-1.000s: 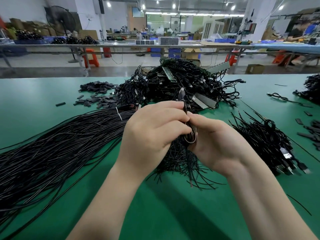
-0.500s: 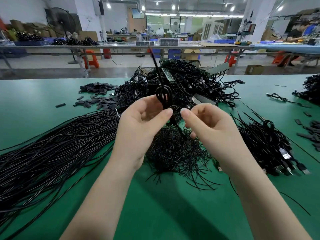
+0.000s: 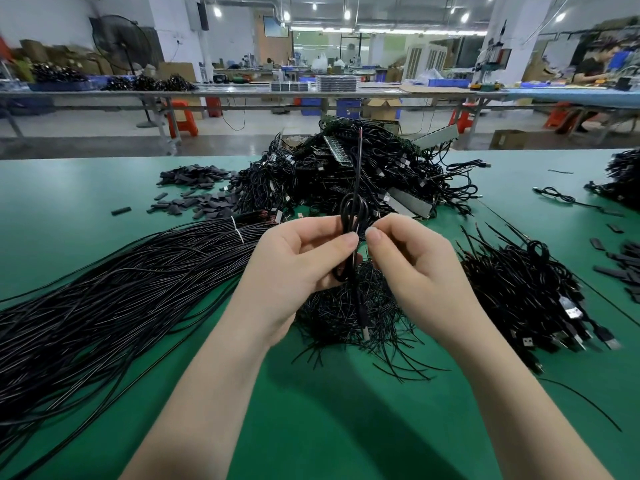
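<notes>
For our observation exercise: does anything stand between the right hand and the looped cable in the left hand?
Nothing visible does. The left hand pinches the looped cable; the fingers of the right hand sit close beside it, with only a narrow open gap between.

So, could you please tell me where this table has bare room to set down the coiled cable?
Bare table lies nearest you, below the short wire pile and between the long cable bundle and the USB cable pile. Another patch lies far left, beyond the bundle, left of the sleeve pieces. The centre around the tangled heap is crowded.
</notes>
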`<action>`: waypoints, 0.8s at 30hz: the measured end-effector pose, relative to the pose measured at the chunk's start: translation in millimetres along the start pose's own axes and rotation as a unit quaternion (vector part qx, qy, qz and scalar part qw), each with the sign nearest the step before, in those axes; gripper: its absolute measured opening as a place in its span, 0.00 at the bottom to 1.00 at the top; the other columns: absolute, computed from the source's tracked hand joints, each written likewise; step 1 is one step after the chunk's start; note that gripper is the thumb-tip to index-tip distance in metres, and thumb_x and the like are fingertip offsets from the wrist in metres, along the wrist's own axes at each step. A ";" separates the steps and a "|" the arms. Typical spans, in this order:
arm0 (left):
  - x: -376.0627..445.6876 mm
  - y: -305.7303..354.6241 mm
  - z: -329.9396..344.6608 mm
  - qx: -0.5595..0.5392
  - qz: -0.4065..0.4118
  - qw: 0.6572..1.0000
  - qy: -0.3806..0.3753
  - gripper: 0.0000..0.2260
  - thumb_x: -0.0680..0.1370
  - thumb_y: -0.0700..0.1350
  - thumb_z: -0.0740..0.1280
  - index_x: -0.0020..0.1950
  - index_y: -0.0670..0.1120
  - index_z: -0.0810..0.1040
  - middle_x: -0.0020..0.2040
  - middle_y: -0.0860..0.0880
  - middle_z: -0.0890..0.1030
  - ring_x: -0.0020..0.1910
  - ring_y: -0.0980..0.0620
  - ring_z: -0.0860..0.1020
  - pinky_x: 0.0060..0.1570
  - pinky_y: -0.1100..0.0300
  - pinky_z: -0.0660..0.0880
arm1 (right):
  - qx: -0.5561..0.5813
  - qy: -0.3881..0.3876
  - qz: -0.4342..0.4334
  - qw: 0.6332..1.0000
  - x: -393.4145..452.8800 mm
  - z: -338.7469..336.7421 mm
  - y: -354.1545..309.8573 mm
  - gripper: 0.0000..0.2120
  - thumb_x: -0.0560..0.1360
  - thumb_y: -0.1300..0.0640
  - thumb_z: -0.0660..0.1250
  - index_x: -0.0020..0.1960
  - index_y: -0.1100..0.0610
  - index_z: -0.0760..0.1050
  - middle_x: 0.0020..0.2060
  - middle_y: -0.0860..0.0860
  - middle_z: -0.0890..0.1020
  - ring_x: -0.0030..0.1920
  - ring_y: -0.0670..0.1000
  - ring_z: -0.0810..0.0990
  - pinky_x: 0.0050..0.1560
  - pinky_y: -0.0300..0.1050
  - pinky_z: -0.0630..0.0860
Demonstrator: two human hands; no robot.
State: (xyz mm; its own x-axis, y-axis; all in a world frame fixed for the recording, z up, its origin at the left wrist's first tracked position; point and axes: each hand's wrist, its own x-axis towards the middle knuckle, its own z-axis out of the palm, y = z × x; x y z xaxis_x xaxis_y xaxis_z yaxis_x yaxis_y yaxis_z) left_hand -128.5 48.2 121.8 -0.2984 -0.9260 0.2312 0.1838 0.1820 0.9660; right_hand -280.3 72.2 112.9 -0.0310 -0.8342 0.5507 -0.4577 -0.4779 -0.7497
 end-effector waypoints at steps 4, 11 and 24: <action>1.3 -3.2 -0.4 0.141 0.125 0.982 0.026 0.13 0.74 0.35 0.72 0.49 0.54 0.83 0.46 0.55 0.86 0.44 0.59 0.83 0.44 0.68 0.77 | 0.183 -0.015 0.139 0.973 2.3 6.2 -0.1 0.14 0.77 0.57 0.62 0.34 0.59 0.69 0.26 0.47 0.69 0.28 0.46 0.64 0.30 0.40 0.60; 1.3 0.1 -10.8 0.409 0.353 0.841 -0.033 0.15 0.71 0.29 0.68 0.49 0.47 0.85 0.50 0.54 0.82 0.55 0.58 0.79 0.60 0.64 0.73 | 0.391 -0.108 0.339 0.849 3.6 0.7 -1.0 0.11 0.68 0.60 0.65 0.28 0.53 0.71 0.27 0.49 0.62 0.28 0.46 0.56 0.26 0.36 0.56; 3.4 -11.5 4.0 0.121 0.116 0.984 0.052 0.14 0.74 0.32 0.71 0.49 0.52 0.83 0.45 0.54 0.86 0.45 0.58 0.83 0.46 0.68 0.77 | 0.143 0.051 0.095 0.984 -3.2 19.6 2.2 0.06 0.77 0.54 0.69 0.46 0.53 0.85 0.34 0.42 0.83 0.35 0.40 0.78 0.39 0.34 0.74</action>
State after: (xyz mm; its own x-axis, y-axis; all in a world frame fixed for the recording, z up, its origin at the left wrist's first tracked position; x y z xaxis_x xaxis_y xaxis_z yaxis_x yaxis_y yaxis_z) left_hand -135.3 44.2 111.9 -0.1752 -0.8764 0.4486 0.0038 0.4551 0.8904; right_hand -263.8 68.4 102.3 -0.1876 -0.8907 0.4141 -0.1663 -0.3867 -0.9071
